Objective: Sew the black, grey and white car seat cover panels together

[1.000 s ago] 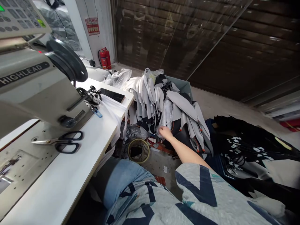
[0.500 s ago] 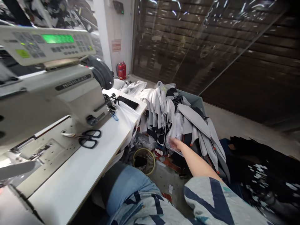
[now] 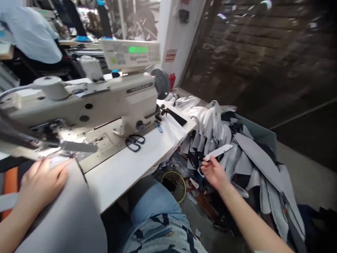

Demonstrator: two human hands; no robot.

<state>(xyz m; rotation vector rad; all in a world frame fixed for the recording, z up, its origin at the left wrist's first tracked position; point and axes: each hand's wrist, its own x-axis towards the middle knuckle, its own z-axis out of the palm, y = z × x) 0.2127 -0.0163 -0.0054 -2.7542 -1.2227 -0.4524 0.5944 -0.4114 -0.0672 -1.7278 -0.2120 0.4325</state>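
Note:
My left hand (image 3: 43,181) lies flat, fingers stretched, on a large grey fabric panel (image 3: 71,218) at the front of the sewing machine (image 3: 113,95). An orange strip (image 3: 11,184) shows beside that hand. Over to the right, my right hand (image 3: 214,172) pinches one end of a narrow light-grey strip (image 3: 219,151) with small dark spots. The strip is held above a heap of grey and white cut pieces (image 3: 210,123); its exact material I cannot tell. Black-handled scissors (image 3: 133,140) rest on the machine bed, apart from both hands.
A white table (image 3: 118,168) carries the machine, with a small blue-handled tool (image 3: 158,127) near its far end. Below the table edge stands a yellowish mesh basket (image 3: 181,189). A teal bin (image 3: 260,133) stands behind the heap. A co-worker's pale-blue sleeve (image 3: 31,35) shows at upper left.
The view has swung left, bringing my left hand and the grey panel into sight. My right hand has come up from the heap with the strip in its fingers.

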